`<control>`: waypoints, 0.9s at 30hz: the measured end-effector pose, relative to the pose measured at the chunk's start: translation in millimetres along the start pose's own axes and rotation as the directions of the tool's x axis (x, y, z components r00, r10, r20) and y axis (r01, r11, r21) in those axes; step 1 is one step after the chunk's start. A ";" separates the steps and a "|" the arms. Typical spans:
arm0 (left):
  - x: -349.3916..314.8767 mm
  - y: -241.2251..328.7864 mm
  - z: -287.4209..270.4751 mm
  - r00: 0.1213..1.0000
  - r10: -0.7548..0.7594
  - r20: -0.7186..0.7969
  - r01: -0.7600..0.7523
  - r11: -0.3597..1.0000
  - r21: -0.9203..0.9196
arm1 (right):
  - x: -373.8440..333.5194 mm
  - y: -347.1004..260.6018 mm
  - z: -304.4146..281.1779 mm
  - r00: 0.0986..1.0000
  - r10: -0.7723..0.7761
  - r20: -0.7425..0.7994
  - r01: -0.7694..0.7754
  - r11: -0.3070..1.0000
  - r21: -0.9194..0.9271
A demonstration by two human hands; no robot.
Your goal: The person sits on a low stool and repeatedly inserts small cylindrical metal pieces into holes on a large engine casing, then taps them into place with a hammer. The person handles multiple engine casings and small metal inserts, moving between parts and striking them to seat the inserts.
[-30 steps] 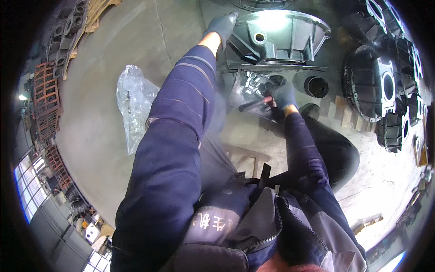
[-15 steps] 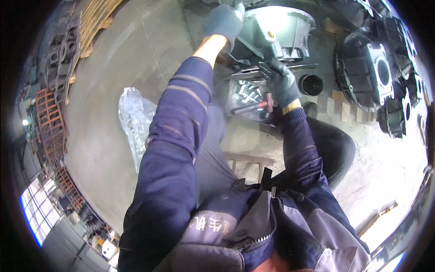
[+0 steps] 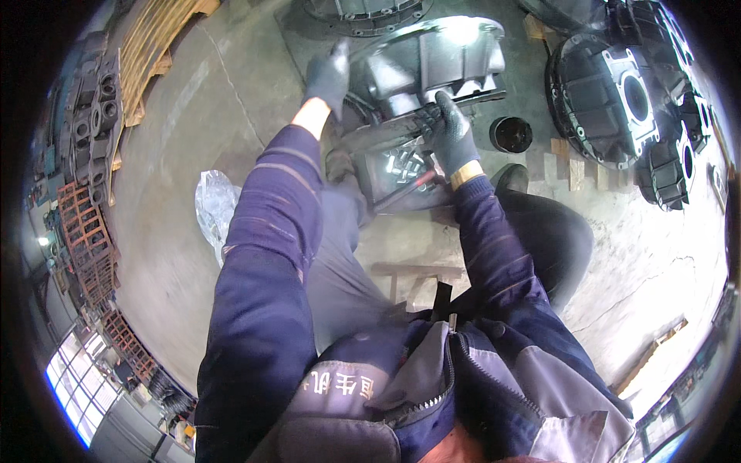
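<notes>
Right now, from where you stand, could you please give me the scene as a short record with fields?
Left hand: gloved, by the left side of a large metal housing; contact unclear
Right hand: gloved, by the housing's near lower edge; contact unclear
Small metal pieces: heaped in front of the housing
Hammer: lying beside the pieces
Black tub: right of the right hand
Plastic bag: on the floor, left of the left forearm

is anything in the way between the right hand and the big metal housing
Nothing visible. The right hand overlaps the lower edge of the housing in this view, contact unclear; the hammer lies nearer the person.
</notes>
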State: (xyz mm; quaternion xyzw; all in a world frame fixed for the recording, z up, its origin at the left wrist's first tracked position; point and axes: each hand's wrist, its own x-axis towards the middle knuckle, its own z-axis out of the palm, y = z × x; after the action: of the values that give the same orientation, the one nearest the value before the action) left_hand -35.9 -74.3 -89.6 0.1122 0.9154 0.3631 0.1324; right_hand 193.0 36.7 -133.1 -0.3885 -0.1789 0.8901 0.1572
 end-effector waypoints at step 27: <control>17.5 52.4 -8.1 0.939 0.344 -0.002 -0.327 0.893 0.309 | -2.5 -34.9 12.6 0.989 0.128 0.081 -0.137 0.983 0.120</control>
State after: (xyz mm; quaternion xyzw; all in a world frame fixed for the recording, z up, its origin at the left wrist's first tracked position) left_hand -49.2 -36.9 -50.3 0.2771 0.9305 0.2386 0.0229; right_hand 190.1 64.1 -108.1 -0.3561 -0.1022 0.9217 0.1152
